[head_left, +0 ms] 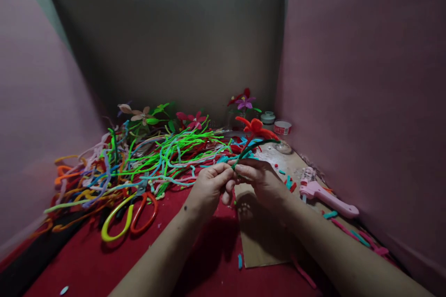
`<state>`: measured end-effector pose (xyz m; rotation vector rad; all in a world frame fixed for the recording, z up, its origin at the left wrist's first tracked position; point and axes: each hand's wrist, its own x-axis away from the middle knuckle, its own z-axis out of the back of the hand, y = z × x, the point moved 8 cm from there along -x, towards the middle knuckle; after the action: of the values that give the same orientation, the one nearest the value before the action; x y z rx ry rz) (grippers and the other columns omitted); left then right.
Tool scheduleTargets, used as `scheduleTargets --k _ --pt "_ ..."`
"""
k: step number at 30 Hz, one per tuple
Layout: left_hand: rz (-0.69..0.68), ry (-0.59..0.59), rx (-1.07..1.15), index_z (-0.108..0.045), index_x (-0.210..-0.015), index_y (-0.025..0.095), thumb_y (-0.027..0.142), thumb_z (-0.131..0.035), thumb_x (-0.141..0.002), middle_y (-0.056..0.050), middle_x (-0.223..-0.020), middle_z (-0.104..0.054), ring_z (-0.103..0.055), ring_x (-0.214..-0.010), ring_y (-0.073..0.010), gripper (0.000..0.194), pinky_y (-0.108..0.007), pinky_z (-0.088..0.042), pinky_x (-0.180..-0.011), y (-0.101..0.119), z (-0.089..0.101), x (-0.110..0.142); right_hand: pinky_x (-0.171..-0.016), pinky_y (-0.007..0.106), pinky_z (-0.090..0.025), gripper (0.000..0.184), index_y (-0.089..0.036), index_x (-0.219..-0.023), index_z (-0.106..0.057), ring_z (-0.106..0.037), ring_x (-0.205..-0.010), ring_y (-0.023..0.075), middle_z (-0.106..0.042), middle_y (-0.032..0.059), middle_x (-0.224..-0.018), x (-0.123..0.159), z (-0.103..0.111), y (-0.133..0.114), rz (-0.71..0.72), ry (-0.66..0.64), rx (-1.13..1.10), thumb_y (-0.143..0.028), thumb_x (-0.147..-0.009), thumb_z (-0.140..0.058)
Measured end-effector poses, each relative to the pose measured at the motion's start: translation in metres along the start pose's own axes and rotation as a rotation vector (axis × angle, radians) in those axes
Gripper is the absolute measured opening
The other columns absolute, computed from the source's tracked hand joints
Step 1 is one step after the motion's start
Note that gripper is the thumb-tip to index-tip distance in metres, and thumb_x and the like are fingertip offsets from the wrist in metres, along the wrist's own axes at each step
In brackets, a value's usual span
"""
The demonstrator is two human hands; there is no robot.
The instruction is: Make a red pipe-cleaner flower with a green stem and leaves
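Both hands meet at the middle of the view, pinching the dark green stem of a pipe-cleaner flower with an orange-red bloom (256, 127). My left hand (209, 188) is closed on the stem's lower end. My right hand (261, 181) is closed on it just beside, fingertips touching the left hand's. The bloom rises up and to the right above the hands, with a green leaf strand sticking out to the right.
A big tangle of coloured pipe cleaners (139, 162) lies left on the red cloth (87, 260). Scissors with yellow and orange handles (128, 216) lie in front of it. A cardboard sheet (265, 241), a pink glue gun (327, 195), finished flowers (244, 101) and small jars (282, 127) are at right and behind.
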<state>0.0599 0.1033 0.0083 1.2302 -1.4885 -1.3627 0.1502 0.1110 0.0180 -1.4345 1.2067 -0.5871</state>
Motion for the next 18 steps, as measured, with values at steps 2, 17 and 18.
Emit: scheduleTargets --k 2,17,18 --pt "0.06 -0.057 0.127 -0.052 -0.068 0.013 0.03 -0.054 -0.079 0.007 -0.045 -0.046 -0.036 -0.028 -0.0018 0.021 -0.015 -0.034 -0.033 -0.005 -0.004 -0.001 -0.067 0.03 -0.042 0.016 -0.017 -0.079 -0.067 -0.056 -0.067 0.0158 -0.063 0.0029 -0.071 -0.001 0.001 0.006 -0.017 0.001 -0.058 -0.028 -0.072 -0.058" --pt "-0.37 0.258 -0.806 -0.056 -0.07 0.019 0.026 -0.049 -0.079 0.003 -0.053 -0.049 -0.046 -0.047 -0.0083 0.013 -0.02 -0.034 -0.049 0.017 0.007 0.008 -0.061 0.027 -0.038 0.017 -0.018 -0.069 -0.066 -0.05 -0.067 0.0141 -0.058 0.0009 -0.069 0.003 0.02 -0.002 0.096 0.255 0.332 -0.033 -0.072 -0.06" --pt "-0.338 0.245 -0.764 -0.055 -0.069 0.019 0.027 -0.048 -0.08 0.003 -0.052 -0.048 -0.045 -0.044 -0.0078 0.015 -0.02 -0.033 -0.048 0.015 0.008 0.007 -0.062 0.027 -0.038 0.016 -0.018 -0.07 -0.067 -0.05 -0.068 0.0144 -0.059 0.0014 -0.07 0.003 0.018 -0.002 0.091 0.238 0.328 -0.032 -0.072 -0.06"
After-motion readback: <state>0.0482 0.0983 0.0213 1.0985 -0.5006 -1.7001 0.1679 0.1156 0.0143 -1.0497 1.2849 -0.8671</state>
